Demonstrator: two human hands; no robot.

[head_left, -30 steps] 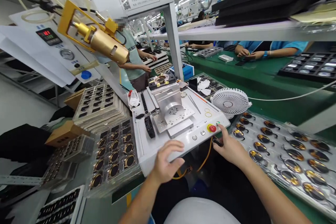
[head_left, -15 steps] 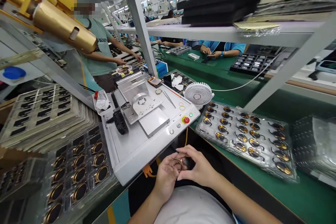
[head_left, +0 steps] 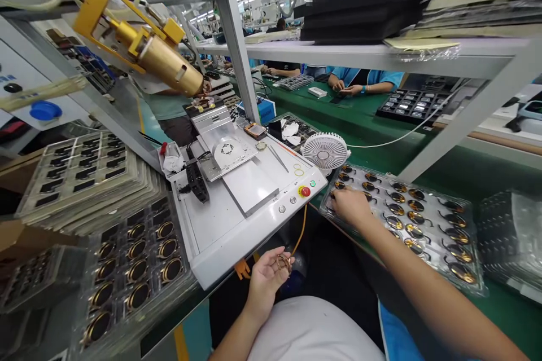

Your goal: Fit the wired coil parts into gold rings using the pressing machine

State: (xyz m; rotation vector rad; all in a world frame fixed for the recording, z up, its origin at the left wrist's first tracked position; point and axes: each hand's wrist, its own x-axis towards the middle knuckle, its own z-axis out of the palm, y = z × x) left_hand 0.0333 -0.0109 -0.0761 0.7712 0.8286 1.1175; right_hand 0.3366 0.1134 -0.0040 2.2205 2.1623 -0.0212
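My left hand (head_left: 267, 279) is above my lap with its fingers curled. It holds a gold ring-shaped frame (head_left: 283, 262), like a round watch case, near the fingertips. My right hand (head_left: 351, 206) reaches over the left side of a clear tray (head_left: 429, 262). Its fingers point down at the tray with their tips bunched; what they touch or pinch is hidden. In this tray lie rows of round, shiny watch screens (head_left: 415, 231) with thin black ribbon cables. Some places under and beside the right hand are covered by it.
A white machine bed (head_left: 212, 248) with a metal fixture (head_left: 226, 152) and a red button (head_left: 305, 191) stands ahead, a gold cylinder (head_left: 169, 65) above it. Also there: a small fan (head_left: 325, 152), tweezers (head_left: 278, 159) and a left tray of black gold-rimmed discs (head_left: 138, 271). Co-workers sit beyond.
My right hand has left the left hand and moved forward and right to the clear tray. My left hand keeps the ring-shaped frame. The view has shifted slightly.
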